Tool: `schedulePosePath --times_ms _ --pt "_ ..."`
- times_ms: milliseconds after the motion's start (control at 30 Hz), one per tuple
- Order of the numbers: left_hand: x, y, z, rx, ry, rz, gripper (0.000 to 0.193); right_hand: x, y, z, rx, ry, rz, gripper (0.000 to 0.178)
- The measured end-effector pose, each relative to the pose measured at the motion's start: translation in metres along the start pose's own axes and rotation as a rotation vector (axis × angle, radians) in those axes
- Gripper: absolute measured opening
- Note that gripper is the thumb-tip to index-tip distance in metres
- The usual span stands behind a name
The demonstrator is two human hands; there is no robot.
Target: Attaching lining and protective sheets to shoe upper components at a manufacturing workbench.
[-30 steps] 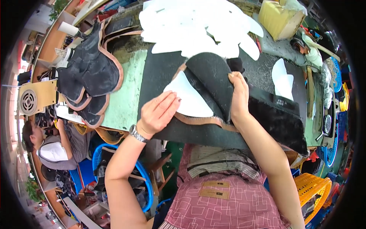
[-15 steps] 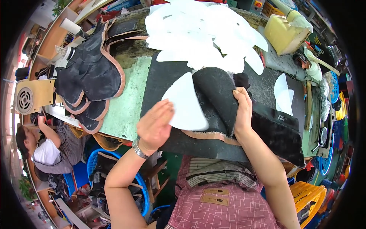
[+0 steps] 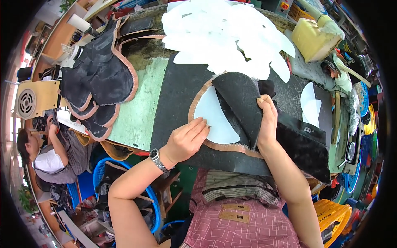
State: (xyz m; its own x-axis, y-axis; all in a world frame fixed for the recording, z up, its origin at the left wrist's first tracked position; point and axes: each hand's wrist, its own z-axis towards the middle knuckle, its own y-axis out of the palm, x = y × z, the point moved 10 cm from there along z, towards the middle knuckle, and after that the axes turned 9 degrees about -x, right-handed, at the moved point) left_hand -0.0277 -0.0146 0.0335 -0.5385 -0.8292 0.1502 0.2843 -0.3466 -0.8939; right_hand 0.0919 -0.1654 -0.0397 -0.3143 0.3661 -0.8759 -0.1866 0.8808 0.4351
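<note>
A black leather boot piece (image 3: 237, 89) with a tan stitched edge lies in front of me on the black mat. My right hand (image 3: 267, 118) grips its upper layer, which is folded back toward the right. Inside the opening rests a white curved insert sheet (image 3: 213, 118), flat against the lower layer. My left hand (image 3: 190, 138) has its fingers pressed together at the insert's lower left edge. The fingertips hide part of that edge. Beyond the boot piece spreads a big pile of white insert sheets (image 3: 223, 33).
More black tan-edged pieces (image 3: 111, 78) are stacked at the left on the green tabletop (image 3: 142, 103). Two loose white sheets (image 3: 309, 105) lie at right. A yellow foam-like block (image 3: 312, 39) stands far right. A co-worker (image 3: 53, 153) sits at left, near a blue basket (image 3: 155, 215).
My left hand has moved right and laid the white insert sheet inside the opened boot piece, whose left tan edge now shows. My right hand still holds the flap back.
</note>
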Motion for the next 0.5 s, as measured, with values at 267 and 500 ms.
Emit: schedulePosePath --times_ms 267,500 --pt "0.006 0.001 0.007 -0.304 0.063 0.042 0.064 -0.006 0.006 0.002 -0.003 -0.005 -0.027 0.009" --pt "-0.033 0.027 0.056 -0.108 -0.301 -0.286 0.033 -0.004 0.003 0.002 -0.017 -0.045 0.013 0.008"
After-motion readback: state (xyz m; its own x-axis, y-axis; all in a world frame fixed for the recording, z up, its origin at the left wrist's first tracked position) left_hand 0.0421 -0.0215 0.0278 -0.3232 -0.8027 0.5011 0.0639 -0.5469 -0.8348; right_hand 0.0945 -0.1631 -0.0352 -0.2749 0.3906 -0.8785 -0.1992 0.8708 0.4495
